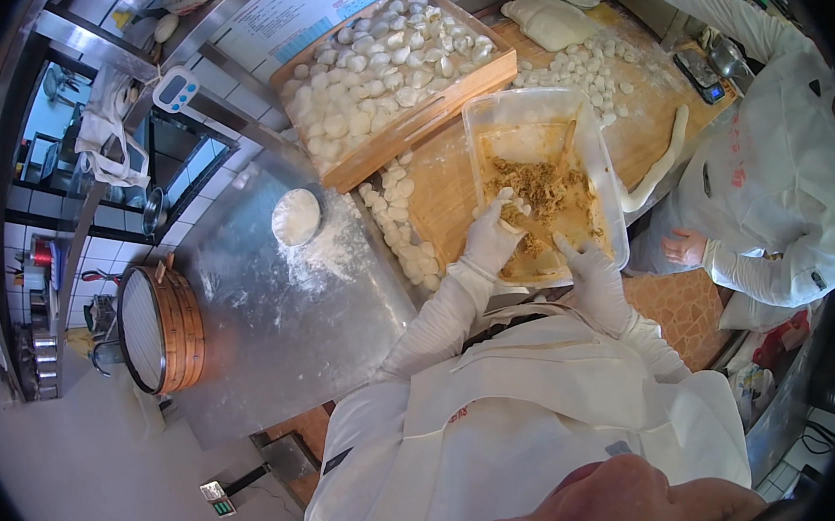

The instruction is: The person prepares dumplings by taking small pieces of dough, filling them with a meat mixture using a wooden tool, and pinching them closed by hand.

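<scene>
My left hand [489,232], in a white glove, cups a dough wrapper [511,227] with brown filling on it, above the near left part of a clear plastic tub [614,204]. In my gloved right hand [593,272] is a flat wooden filling spatula [537,229], its tip at the wrapper. Loose brown minced filling [542,187] lies heaped in the tub. Flat round dough wrappers [398,200] overlap left of the tub, beside the wooden board [445,190].
A wooden tray [420,128] of shaped dumplings stands behind. Small dough pieces [584,71], a dough rope [667,153] and a digital scale [701,79] lie at right, near a co-worker [762,159]. Leftward are a flour bowl [296,218] and bamboo steamer [175,329].
</scene>
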`<action>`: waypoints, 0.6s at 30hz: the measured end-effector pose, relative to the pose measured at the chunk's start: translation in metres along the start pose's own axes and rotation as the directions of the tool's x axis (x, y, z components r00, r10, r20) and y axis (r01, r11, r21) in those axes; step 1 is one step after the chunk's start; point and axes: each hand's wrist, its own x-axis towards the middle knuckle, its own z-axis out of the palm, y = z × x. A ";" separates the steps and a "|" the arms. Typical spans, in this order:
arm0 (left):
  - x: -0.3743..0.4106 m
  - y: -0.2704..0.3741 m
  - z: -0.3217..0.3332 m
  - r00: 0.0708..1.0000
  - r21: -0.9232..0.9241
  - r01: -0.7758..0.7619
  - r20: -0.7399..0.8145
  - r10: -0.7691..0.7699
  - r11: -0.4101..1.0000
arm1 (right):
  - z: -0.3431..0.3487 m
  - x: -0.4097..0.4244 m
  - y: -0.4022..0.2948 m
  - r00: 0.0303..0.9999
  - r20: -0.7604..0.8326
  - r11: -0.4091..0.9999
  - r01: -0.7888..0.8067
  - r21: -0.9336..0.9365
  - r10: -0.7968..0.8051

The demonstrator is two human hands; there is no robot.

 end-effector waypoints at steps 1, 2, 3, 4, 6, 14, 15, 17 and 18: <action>-0.002 0.002 0.001 1.000 0.028 -0.009 0.006 0.009 1.000 | -0.006 0.000 -0.002 1.000 -0.027 1.000 0.003 0.021 -0.003; -0.003 0.005 0.002 1.000 0.055 -0.020 0.012 0.019 0.998 | -0.011 0.002 -0.005 0.999 -0.054 0.999 0.008 0.043 -0.005; -0.003 0.005 0.004 1.000 0.085 -0.024 0.021 0.022 0.996 | -0.014 0.002 -0.008 0.996 -0.085 0.998 0.006 0.062 -0.001; -0.003 0.004 0.006 0.999 0.083 -0.023 0.039 0.020 0.996 | -0.007 0.004 -0.009 0.998 -0.057 1.000 0.001 0.000 -0.001; -0.003 0.004 0.009 0.997 0.077 -0.022 0.071 0.016 0.997 | 0.010 0.010 -0.009 1.000 0.002 0.992 -0.003 -0.125 0.003; -0.019 0.031 -0.013 0.997 0.072 -0.005 0.073 0.000 0.997 | 0.028 0.018 0.045 0.984 0.118 0.948 -0.161 0.276 0.133; -0.021 0.033 -0.013 0.994 0.109 -0.009 0.108 -0.003 0.994 | 0.044 0.022 0.060 0.974 0.194 0.953 -0.165 0.255 0.117; -0.032 0.032 -0.009 0.999 0.146 -0.015 0.047 0.008 0.989 | 0.076 0.030 0.075 0.941 0.337 0.971 -0.097 0.220 0.017; -0.033 0.034 -0.014 0.999 0.147 -0.016 0.037 0.011 0.989 | 0.079 0.039 0.064 0.903 0.429 0.984 -0.068 0.167 -0.011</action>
